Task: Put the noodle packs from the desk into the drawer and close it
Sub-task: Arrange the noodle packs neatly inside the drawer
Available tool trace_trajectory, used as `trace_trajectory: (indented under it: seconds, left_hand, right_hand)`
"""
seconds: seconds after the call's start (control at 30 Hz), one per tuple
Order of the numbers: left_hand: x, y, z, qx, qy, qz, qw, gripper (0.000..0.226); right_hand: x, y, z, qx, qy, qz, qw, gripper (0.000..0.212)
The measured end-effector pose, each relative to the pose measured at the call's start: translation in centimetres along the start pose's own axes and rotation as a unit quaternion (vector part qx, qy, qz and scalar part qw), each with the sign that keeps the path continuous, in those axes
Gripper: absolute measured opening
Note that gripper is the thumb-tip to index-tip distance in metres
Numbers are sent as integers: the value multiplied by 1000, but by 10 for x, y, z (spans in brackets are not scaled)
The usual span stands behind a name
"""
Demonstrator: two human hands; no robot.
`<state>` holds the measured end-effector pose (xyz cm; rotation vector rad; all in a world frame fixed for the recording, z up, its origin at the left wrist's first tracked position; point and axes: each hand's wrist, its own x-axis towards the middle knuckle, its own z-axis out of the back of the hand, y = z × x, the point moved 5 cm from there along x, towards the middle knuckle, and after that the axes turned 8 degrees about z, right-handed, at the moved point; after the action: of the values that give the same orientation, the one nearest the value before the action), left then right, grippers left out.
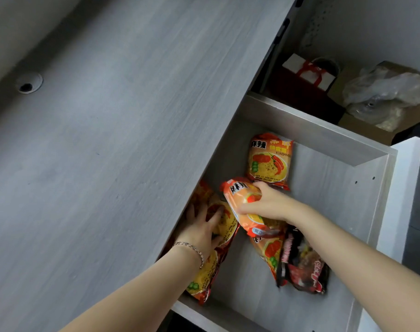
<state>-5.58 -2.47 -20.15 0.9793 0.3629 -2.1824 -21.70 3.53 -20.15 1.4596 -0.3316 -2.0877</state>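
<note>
Head view: my right hand (267,204) is clamping an orange pack (243,207), long axis slanting toward the drawer (323,192) front; my left hand (204,226) is pressing flat, fingers spread, on another pack (224,221). "KUAISHIMIAN" is showing on the rear pack (270,161).

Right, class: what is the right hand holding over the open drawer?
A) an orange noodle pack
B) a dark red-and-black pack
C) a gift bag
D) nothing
A: the right hand has its fingers wrapped around an orange noodle pack above the drawer.
</note>
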Motion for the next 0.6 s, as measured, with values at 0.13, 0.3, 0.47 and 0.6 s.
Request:
trace_trajectory:
  seconds: [0.13,0.3,0.47,0.6]
  left_hand:
    - [1,4,-2,-5,-15,1,1000,67]
    - [2,6,-4,-12,-11,1,1000,68]
    - [1,5,-4,8,-19,-6,1000,67]
    - [-2,2,-1,-19,-7,-10,1000,65]
  right_hand:
    - [21,41,14,-42,-104,132,985,106]
    - [57,51,13,-292,-188,138,927,93]
    - [64,49,-4,-159,-144,188,959,72]
    - [60,29,2,-138,-200,161,957,70]
